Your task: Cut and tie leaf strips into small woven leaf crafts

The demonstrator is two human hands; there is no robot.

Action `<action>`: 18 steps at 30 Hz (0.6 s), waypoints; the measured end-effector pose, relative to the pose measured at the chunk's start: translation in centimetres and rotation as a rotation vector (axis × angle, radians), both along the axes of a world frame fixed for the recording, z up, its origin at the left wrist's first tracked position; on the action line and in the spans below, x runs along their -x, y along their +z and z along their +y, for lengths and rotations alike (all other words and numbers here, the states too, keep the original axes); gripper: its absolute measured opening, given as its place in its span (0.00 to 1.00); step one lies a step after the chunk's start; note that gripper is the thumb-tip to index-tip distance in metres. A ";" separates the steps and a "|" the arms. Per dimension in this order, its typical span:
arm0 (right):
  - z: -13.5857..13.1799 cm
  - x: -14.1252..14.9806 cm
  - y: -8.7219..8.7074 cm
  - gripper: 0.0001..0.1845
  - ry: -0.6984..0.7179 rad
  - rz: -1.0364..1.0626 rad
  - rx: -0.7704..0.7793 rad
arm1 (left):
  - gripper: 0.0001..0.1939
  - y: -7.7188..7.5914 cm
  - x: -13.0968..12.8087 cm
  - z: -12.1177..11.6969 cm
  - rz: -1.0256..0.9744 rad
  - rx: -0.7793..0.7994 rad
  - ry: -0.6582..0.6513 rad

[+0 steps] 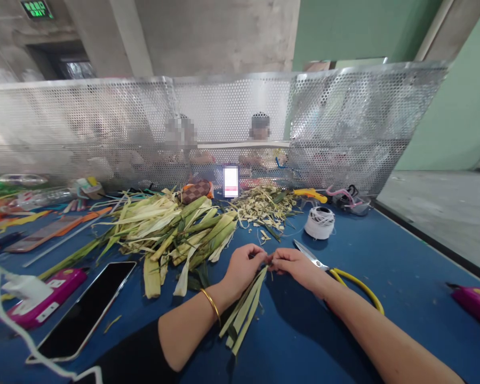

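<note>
Head: fibrous green husk strips [246,309]

1. Left hand [242,266]: curled, thumb and fingers pinched together.
2. Right hand [293,264]: also pinching, its fingertips close beside the left's.
3. Left forearm [190,328] slants in from lower left.
4. Right forearm [364,322], bare, slants in from lower right.

left sleeve [132,349]: black, plain, matte, straight edge partway along forearm [194,325], lower left of frame | left wrist: one bangle [212,306], gold-coloured, narrow, rounded, shiny, closely fitting | left hand [243,269]: bare, slender fingers | right hand [295,265]: bare | right forearm [384,333]: bare to the bottom edge, lower right
</note>
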State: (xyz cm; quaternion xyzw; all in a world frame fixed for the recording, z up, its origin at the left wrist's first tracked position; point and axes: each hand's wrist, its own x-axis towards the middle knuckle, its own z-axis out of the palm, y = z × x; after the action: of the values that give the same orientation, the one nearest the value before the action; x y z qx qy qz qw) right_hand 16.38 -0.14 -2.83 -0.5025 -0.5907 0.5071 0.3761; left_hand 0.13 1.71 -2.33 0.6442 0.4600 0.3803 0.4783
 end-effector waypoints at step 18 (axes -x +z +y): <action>-0.8 0.0 1.2 0.09 -0.075 -0.488 -0.302 | 0.06 0.9 0.1 0.3 -0.117 0.352 -0.075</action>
State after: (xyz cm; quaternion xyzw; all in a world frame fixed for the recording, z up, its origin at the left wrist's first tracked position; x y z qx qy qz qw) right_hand 16.40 -0.93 -1.66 -0.5693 -0.7136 0.2633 0.3120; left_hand 0.07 2.01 -1.43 0.5439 0.4666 0.3127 0.6234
